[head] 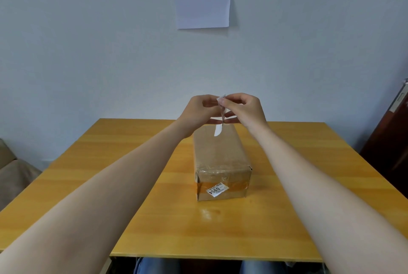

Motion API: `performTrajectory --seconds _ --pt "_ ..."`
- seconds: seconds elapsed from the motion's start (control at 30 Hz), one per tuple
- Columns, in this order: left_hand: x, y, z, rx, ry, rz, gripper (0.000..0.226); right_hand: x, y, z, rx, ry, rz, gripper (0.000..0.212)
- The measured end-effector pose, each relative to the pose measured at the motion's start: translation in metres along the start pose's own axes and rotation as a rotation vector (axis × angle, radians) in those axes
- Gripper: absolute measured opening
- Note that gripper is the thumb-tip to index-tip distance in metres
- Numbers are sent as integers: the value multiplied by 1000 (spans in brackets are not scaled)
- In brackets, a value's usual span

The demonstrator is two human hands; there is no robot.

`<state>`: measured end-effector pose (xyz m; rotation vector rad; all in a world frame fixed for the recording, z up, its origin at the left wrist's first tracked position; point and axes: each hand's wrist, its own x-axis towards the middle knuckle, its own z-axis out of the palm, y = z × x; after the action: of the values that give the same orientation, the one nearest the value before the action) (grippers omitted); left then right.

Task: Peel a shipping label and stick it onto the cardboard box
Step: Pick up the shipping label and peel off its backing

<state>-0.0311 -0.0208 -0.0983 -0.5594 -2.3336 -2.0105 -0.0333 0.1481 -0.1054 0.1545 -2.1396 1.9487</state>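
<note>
Both arms reach out over the table, and the left hand and right hand meet above the far end of the box, each pinching the top of a small white label between thumb and fingertips. The label hangs edge-on, its lower tip over the box top; whether it touches cannot be told. The box lies lengthwise at mid-table, well off every edge, with a sticker on its near face.

head cam | forward-down from seated person | table near | wall behind
</note>
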Motion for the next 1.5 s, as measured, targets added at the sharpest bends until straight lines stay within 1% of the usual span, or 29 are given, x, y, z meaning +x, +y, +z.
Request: performTrajectory --seconds 0.1,0.23,0.43,0.53,0.63,0.8,1.07,1.27,1.5 --pt "1 -2 0 63 31 24 23 0 2 1 -20 -10 -15 31" --pt "0 -5 1 116 34 57 30 0 4 0 -29 -32 -24 27" --pt "1 -5 0 62 30 35 25 1 6 -4 -14 -13 -27 20" --pt "2 -4 1 26 74 40 21 1 7 -5 -21 -9 -43 14" --pt "4 -2 2 -9 112 32 18 -2 7 -3 -52 -13 -60 18" --pt "5 -4 2 5 122 24 16 -5 9 -4 -112 -39 -87 24" --pt "3 -6 0 20 106 19 20 -8 11 -6 -159 -47 -129 21" --pt "3 -5 0 0 71 21 22 -8 10 -9 -151 -50 -139 20" --pt "4 -5 3 19 100 34 22 -8 10 -11 -146 -58 -141 17"
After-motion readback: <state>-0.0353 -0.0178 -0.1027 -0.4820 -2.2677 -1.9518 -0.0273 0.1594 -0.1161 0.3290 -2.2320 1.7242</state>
